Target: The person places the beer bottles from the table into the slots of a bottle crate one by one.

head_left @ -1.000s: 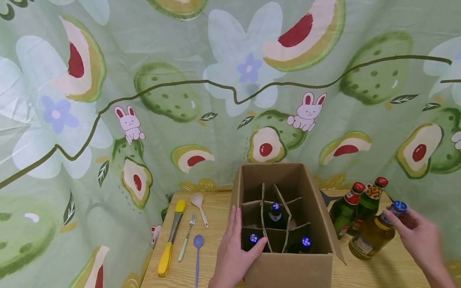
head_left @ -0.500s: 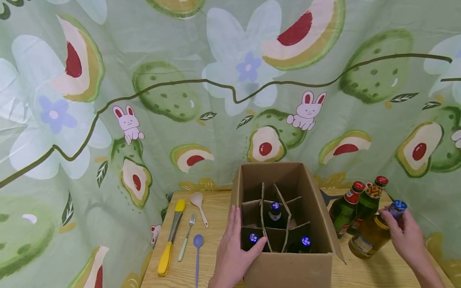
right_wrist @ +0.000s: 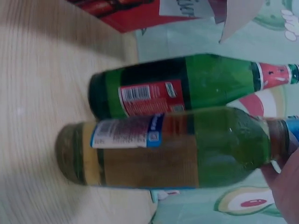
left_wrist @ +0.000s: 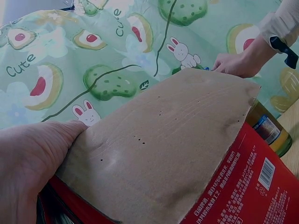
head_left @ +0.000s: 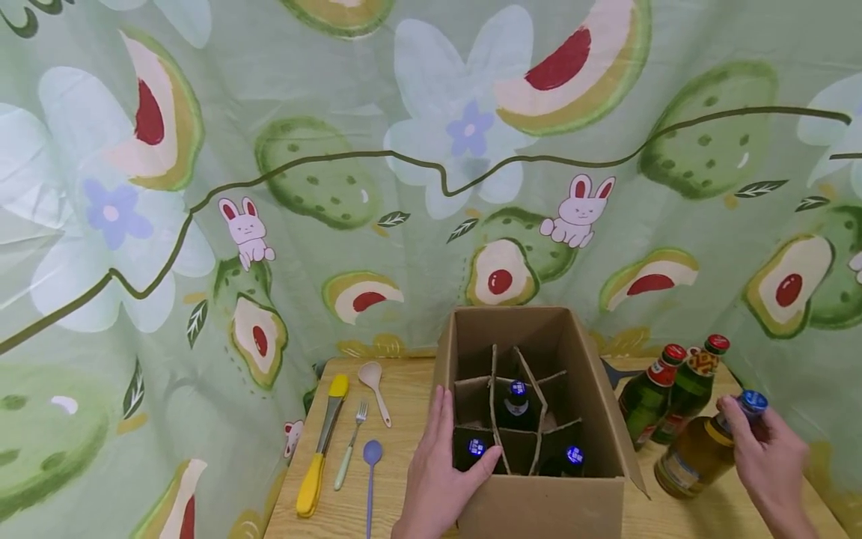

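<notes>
My right hand holds a yellowish glass bottle by its neck, just below the blue cap. The bottle leans toward that hand; whether its base touches the table cannot be told. My left hand rests on the left wall of an open cardboard box, its thumb reaching over the near left corner. Card dividers split the box into compartments. Three blue-capped bottles stand inside: one bottle in the middle, another near left, a third near right.
Two green bottles with red caps, one nearer and one behind, stand right of the box. Left of it lie yellow-handled tongs, a fork, a blue spoon and a beige spoon. A patterned cloth hangs behind.
My right hand has shifted left, its fingers settling around the neck of the yellowish bottle, and that bottle has come slightly nearer. My left hand has stayed on the box.
</notes>
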Available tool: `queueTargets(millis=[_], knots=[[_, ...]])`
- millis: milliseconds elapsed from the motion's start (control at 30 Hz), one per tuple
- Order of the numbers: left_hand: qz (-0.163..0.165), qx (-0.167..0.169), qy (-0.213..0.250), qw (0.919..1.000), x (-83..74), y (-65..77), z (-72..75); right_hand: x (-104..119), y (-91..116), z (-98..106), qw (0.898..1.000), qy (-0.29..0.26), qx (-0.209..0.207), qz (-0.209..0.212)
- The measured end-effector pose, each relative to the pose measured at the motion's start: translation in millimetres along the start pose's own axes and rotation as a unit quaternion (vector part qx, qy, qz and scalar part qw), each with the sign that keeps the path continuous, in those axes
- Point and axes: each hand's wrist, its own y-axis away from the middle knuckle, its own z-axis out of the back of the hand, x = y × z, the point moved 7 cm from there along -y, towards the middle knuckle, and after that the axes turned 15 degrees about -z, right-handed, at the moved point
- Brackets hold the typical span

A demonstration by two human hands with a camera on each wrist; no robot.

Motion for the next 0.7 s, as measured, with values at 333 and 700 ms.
queueTargets(millis=[333,700], knots=[[0.008,0.006,0.006,0.9999,2.0,1.6,-1.7,5,31,15,0.991,-0.033,-0.125,0.025],[0.012,0.005,0.006,0.9999,1.3,-0.2,-1.5,87,34,30,0.965,-0.183,-0.091,0.167]])
